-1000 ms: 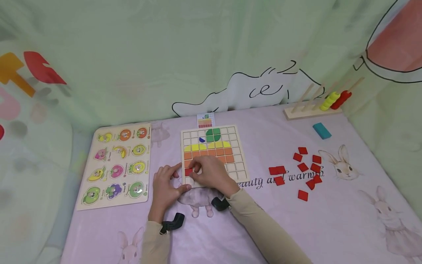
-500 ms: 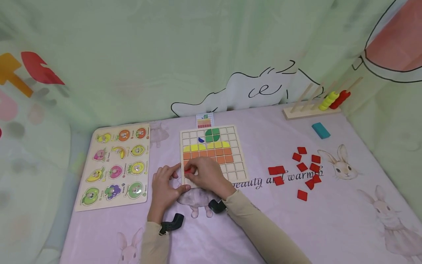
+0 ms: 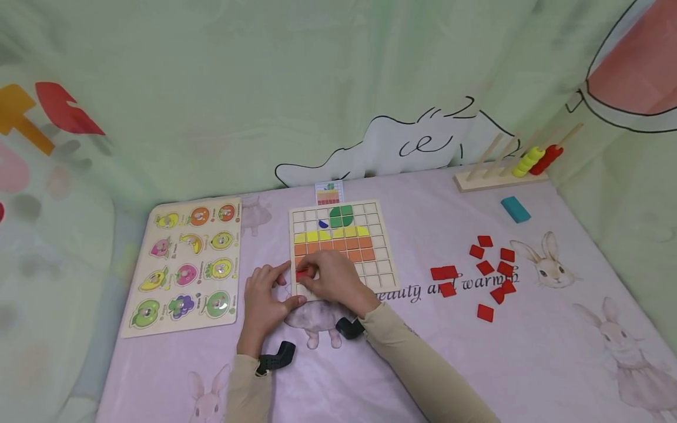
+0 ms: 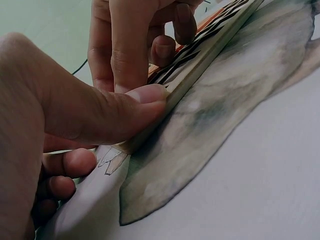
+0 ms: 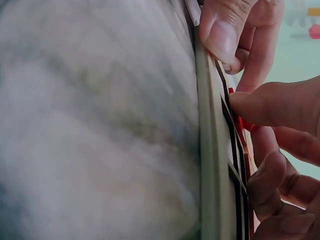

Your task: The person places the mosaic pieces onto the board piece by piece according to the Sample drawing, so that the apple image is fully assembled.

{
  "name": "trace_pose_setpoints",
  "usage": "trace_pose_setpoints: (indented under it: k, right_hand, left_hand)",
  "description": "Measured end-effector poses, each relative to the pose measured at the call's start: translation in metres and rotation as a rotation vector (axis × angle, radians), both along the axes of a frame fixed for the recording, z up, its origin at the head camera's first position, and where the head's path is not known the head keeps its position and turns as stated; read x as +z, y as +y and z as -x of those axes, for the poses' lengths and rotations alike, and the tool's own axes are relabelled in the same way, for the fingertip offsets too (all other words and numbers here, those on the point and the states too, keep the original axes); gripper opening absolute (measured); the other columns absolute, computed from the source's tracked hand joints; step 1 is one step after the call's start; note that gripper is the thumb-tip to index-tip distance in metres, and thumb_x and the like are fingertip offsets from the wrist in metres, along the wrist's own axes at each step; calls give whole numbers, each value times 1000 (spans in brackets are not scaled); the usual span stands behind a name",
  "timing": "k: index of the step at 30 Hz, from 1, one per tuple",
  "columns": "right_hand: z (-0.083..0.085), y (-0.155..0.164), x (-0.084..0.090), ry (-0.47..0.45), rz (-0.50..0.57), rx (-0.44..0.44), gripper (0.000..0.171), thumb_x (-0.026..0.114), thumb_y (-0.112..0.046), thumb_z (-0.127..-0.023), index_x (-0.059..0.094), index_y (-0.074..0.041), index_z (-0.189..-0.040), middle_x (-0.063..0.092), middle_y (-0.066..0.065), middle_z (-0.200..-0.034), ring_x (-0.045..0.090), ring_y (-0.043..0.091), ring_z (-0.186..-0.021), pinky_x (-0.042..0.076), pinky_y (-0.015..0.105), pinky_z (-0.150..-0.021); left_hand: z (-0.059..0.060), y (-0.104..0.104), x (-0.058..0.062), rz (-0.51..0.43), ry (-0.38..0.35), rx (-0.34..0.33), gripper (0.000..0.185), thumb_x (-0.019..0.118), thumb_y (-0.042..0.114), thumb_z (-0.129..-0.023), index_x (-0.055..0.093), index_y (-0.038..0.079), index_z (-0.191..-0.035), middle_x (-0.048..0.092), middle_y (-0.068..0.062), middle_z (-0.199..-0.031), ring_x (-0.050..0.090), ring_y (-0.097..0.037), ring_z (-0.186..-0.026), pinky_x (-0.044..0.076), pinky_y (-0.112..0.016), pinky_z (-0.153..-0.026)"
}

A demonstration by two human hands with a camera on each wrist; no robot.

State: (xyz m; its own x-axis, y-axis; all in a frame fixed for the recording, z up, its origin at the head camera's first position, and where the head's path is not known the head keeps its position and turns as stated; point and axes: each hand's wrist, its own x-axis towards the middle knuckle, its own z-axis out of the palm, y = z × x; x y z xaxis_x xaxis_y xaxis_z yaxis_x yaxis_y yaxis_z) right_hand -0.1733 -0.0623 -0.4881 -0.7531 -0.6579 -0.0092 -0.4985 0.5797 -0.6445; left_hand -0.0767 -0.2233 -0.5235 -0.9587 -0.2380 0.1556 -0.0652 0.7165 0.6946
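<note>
A square wooden grid board (image 3: 379, 267) lies on the cloth, bearing rows of orange tiles (image 3: 365, 242) and yellow tiles (image 3: 312, 236), plus green pieces (image 3: 341, 216) and a blue piece (image 3: 323, 224). My left hand (image 3: 264, 299) holds the board's near left corner, index finger along the left side and thumb on the near edge. Between the thumb and fingertips of my right hand (image 3: 335, 279) is a red tile (image 3: 301, 274), pinched over the left column below the orange rows. The right hand hides several cells beneath it.
Several loose red tiles (image 3: 485, 312) are scattered right of the board. A fruit puzzle board (image 3: 198, 305) lies left, a small pattern card (image 3: 329, 192) behind. A peg stand (image 3: 478, 183) with yellow and red beads and a teal block (image 3: 515, 209) are at the back right.
My right fingertips have shifted slightly left over the red tile, which showed a wider face a second ago and now shows as a thin strip. The left hand has stayed in place.
</note>
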Motion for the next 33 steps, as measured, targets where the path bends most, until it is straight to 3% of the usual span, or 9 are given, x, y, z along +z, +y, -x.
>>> trace_pose_setpoints:
  k: [6, 11, 23, 28, 33]
  right_hand:
    - [1, -3, -5, 26, 38, 14, 18, 80, -13, -88, 82, -16, -105, 68, -10, -75, 57, 5, -69, 42, 23, -60]
    - [-2, -8, -7, 34, 57, 24, 20, 81, -19, -88, 82, -17, -109, 69, -12, -75, 56, 2, -66, 40, 21, -56]
    - [-8, -10, -1, 89, 40, -47, 11, 81, -19, -89, 83, -19, -100, 69, -10, -73, 56, 4, -63, 38, 21, -54]
    - [-10, -7, 2, 54, 64, -14, 17, 81, -18, -90, 84, -16, -106, 69, -9, -73, 52, 0, -61, 38, 20, -54]
    - [-4, 13, 15, -9, 127, 30, 20, 81, -19, -92, 83, -12, -111, 69, -7, -75, 52, 3, -61, 40, 21, -56]
  left_hand:
    - [0, -2, 0, 9, 3, 1, 72, 93, 28, -66, 74, 6, -132, 56, -3, -87, 43, -18, -88, 32, -40, -83]
    - [-1, -2, 1, 6, 4, 4, 72, 92, 27, -66, 74, 7, -132, 56, -2, -86, 43, -17, -88, 31, -39, -83]
    - [1, -1, 2, 0, 11, -1, 73, 93, 27, -66, 73, 7, -134, 57, -3, -86, 45, -19, -90, 32, -40, -83]
    - [1, -1, -1, 9, 20, -2, 73, 93, 27, -65, 74, 6, -132, 57, -3, -86, 43, -17, -87, 32, -39, -82]
    - [0, 0, -2, 18, 27, -4, 73, 95, 27, -64, 74, 5, -130, 58, -3, -86, 45, -18, -87, 33, -40, -82]
